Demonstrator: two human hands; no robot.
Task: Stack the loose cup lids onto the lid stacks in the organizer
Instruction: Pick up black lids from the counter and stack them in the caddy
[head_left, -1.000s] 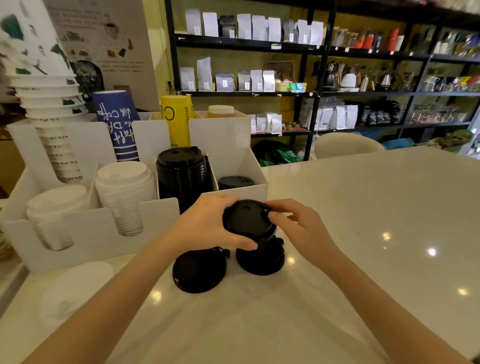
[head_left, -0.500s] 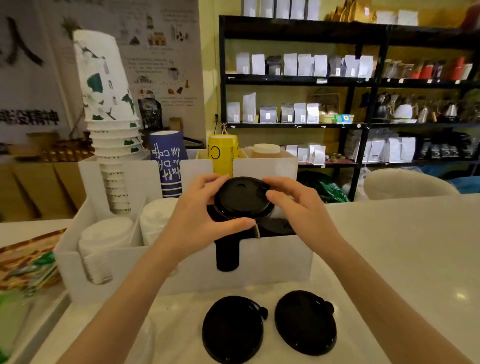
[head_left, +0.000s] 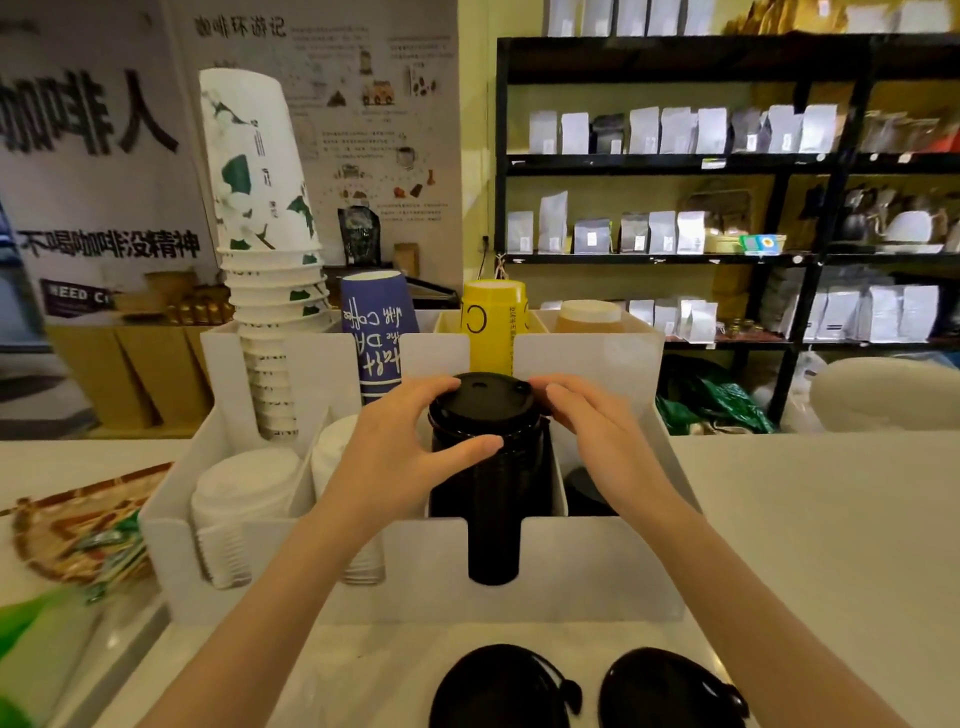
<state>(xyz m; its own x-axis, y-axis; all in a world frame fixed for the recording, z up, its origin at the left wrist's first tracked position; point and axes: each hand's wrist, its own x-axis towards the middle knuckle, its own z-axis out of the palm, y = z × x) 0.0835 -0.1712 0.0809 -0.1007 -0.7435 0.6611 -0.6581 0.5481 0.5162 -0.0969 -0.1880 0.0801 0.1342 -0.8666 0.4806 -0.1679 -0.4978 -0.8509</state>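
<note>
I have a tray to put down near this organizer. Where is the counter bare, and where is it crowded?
Bare: the white counter right of the organizer. Crowded: in front of the organizer lie two loose black lids between the person's forearms; left of it sit a patterned tray with packets and something green.

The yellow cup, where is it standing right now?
The yellow cup stands upside down in the organizer's back row, near the middle of the head view, between the blue cup and a tan-lidded cup, behind the black lid stack.
</note>
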